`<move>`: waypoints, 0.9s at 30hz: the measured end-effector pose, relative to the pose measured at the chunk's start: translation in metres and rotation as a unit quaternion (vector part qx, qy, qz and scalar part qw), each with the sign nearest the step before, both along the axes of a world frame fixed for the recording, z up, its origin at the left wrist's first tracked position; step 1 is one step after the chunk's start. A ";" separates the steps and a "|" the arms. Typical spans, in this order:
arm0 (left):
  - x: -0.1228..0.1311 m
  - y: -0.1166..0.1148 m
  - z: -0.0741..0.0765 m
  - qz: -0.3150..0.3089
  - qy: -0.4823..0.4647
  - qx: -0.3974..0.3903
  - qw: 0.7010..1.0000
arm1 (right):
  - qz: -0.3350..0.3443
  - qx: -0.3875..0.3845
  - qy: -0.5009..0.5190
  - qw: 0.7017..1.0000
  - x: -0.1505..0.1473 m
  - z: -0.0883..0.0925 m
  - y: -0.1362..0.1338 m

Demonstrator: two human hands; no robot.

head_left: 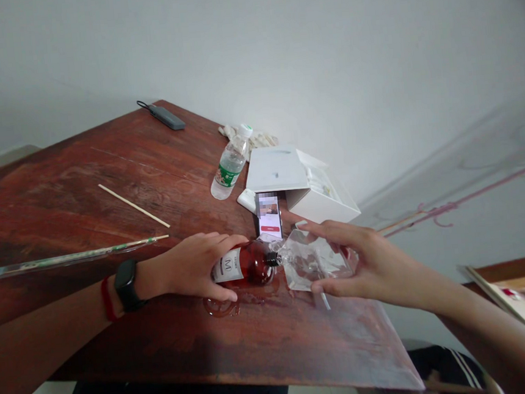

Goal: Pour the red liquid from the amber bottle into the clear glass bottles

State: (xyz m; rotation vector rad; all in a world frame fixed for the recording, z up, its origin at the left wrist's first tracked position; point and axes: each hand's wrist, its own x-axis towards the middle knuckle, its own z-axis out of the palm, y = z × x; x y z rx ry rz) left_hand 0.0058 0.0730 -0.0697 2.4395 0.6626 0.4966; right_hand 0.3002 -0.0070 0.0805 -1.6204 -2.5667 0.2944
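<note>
My left hand (208, 266) is wrapped round a dark red bottle (254, 262) with a white label. The bottle is tipped toward the right, and its black neck points at a clear plastic container (312, 263). My right hand (348, 257) holds that container, fingers over its far side and thumb on its near side. The bottle's neck meets or nearly meets the container; I cannot tell whether they touch. A wet ring and drops (221, 308) lie on the table below the bottle. Just beyond the hands a phone (268, 215) leans with its screen lit.
On the brown wooden table (188, 350) stand a water bottle (227, 169) and an open white box (278, 165), with a crumpled cloth (264, 139) behind. A loose wooden stick (133, 205), a wrapped stick (66, 259) and a grey device (166, 116) lie leftward. Walls border the table's far side.
</note>
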 end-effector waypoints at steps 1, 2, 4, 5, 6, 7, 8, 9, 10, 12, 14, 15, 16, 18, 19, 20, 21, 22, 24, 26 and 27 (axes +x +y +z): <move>0.000 0.000 0.001 -0.001 0.003 0.000 1.000 | -0.001 -0.003 -0.002 1.000 0.000 0.000 0.000; 0.000 0.000 0.001 -0.001 0.005 0.000 1.000 | -0.001 -0.007 -0.004 1.000 0.000 0.000 0.000; -0.001 0.000 0.002 -0.001 0.006 -0.003 1.000 | -0.001 -0.012 -0.007 1.000 -0.001 0.000 0.000; -0.001 0.000 0.003 -0.002 0.004 -0.004 1.000 | -0.002 -0.013 -0.008 1.000 -0.001 0.000 0.000; -0.001 0.000 0.003 -0.004 0.000 -0.006 1.000 | -0.003 -0.013 -0.008 1.000 -0.001 0.000 0.000; -0.001 0.001 0.003 -0.007 -0.003 -0.009 1.000 | -0.003 -0.015 -0.008 1.000 -0.001 0.001 0.001; -0.001 0.001 0.002 -0.009 -0.007 -0.010 1.000 | -0.003 -0.016 -0.009 1.000 -0.001 0.001 0.001; -0.001 0.001 0.002 -0.011 -0.013 -0.009 1.000 | -0.003 -0.018 -0.010 1.000 -0.001 0.001 0.001; -0.001 0.001 0.001 -0.012 -0.020 -0.007 1.000 | -0.004 -0.019 -0.011 1.000 -0.001 0.001 0.000; -0.001 0.001 -0.001 -0.015 -0.036 -0.001 0.999 | -0.005 -0.019 -0.015 1.000 -0.002 0.003 0.000; -0.001 0.001 -0.002 -0.019 -0.048 0.007 0.999 | -0.002 -0.016 -0.018 1.000 -0.004 0.004 0.001; -0.001 0.001 -0.003 -0.021 -0.051 0.010 0.998 | 0.002 -0.014 -0.017 1.000 -0.005 0.004 0.001; -0.001 0.001 -0.003 -0.021 -0.052 0.013 0.998 | 0.008 -0.012 -0.015 1.000 -0.005 0.005 0.001; -0.001 0.001 -0.004 -0.020 -0.054 0.019 0.998 | 0.021 -0.008 -0.011 1.000 -0.007 0.005 0.002; -0.001 0.001 -0.005 -0.019 -0.056 0.020 0.998 | 0.026 -0.008 -0.010 1.000 -0.008 0.006 0.002; -0.001 0.001 -0.005 -0.018 -0.057 0.021 0.998 | 0.029 -0.009 -0.010 0.999 -0.008 0.006 0.003; -0.002 0.001 -0.006 -0.017 -0.057 0.022 0.998 | 0.031 -0.010 -0.012 0.999 -0.008 0.006 0.003; -0.002 0.002 -0.006 -0.018 -0.058 0.023 0.998 | 0.031 -0.012 -0.015 0.999 -0.009 0.007 0.003; -0.002 0.002 -0.006 -0.020 -0.057 0.024 0.998 | 0.028 -0.013 -0.021 0.999 -0.009 0.008 0.003; -0.002 0.002 -0.006 -0.018 -0.047 0.023 0.998 | 0.025 -0.014 -0.027 0.999 -0.009 0.008 0.003; -0.002 0.001 -0.005 -0.014 -0.038 0.020 0.999 | 0.023 -0.016 -0.030 0.999 -0.009 0.009 0.003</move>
